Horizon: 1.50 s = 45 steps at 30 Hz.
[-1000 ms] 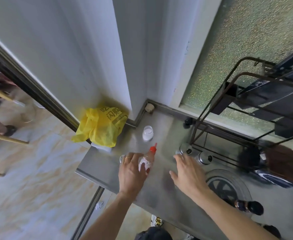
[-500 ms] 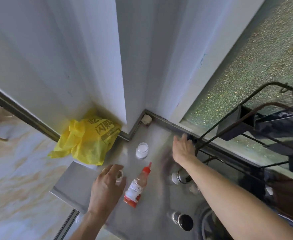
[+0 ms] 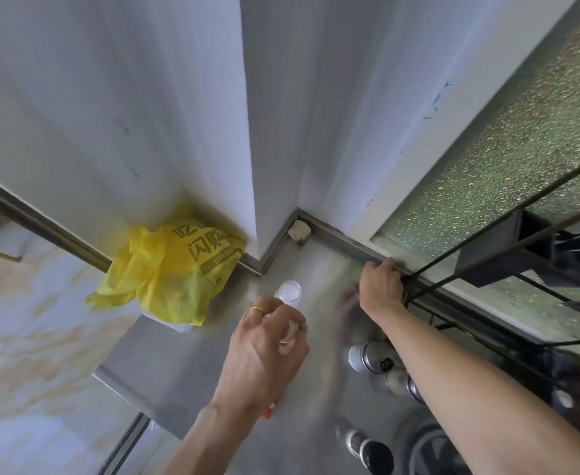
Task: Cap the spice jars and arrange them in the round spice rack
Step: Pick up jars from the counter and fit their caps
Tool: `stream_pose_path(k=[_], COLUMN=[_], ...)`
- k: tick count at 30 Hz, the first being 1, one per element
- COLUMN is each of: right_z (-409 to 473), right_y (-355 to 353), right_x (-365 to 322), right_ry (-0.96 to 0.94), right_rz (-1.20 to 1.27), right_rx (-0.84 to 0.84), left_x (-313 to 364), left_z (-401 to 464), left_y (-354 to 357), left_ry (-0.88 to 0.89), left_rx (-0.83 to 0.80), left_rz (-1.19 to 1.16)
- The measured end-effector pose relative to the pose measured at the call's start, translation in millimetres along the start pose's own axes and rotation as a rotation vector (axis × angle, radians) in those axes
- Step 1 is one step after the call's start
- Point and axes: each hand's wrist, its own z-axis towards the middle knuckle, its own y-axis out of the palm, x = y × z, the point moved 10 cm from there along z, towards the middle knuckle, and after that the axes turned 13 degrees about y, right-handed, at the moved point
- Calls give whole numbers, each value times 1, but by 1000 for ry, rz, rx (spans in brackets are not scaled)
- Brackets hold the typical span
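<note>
Since a second ago, left hand point(image 3: 264, 354) off the red-capped bottle, now curled round a small clear jar point(image 3: 292, 332) at 6 o'clock of open white-filled jar point(image 3: 290, 291); right hand point(image 3: 381, 286) reached to rack frame point(image 3: 415, 289) at 3 o'clock, grip unclear; capping likely next.

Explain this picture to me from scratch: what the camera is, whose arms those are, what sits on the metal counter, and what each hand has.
No machine here: a person wears a wide-angle camera on the head, looking down at their own arms. The steel counter meets a wall corner. On it lie a yellow plastic bag, a small clear jar with white contents, and metal-capped spice jars near the right forearm. The left hand, wearing a ring, curls round something small and clear; blur hides what exactly. The right hand reaches to the counter's back edge beside a dark wire rack; whether it grips anything cannot be told.
</note>
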Motion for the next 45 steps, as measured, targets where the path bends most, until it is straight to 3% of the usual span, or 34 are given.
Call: stream_pose_path(k=[8, 12, 16, 27, 34, 39, 43, 45], right_z=[-119, -188, -238, -329, -354, -362, -359, -364], right_y=[-101, -153, -195, -254, -262, -256, -253, -248], right_x=[5, 39, 74, 146, 173, 184, 188, 188], right_ry=[-195, -364, -543, -775, -608, -598, -505, -526], right_rz=[766, 907, 836, 455, 325, 320, 212, 249], right_rx=[-230, -331, -291, 109, 212, 25, 146, 74], left_x=[37, 70, 116, 228, 261, 260, 260, 260], left_z=[-15, -23, -30, -63, -81, -92, -102, -104], left_y=[-3, -16, -28, -42, -41, -43, -42, -44], left_ry=[-41, -82, 35, 336, 396, 390, 382, 381], left_rx=[-42, -13, -18, -80, -103, -92, -101, -100], left_rz=[-83, -138, -169, -262, -322, -320, -329, -322])
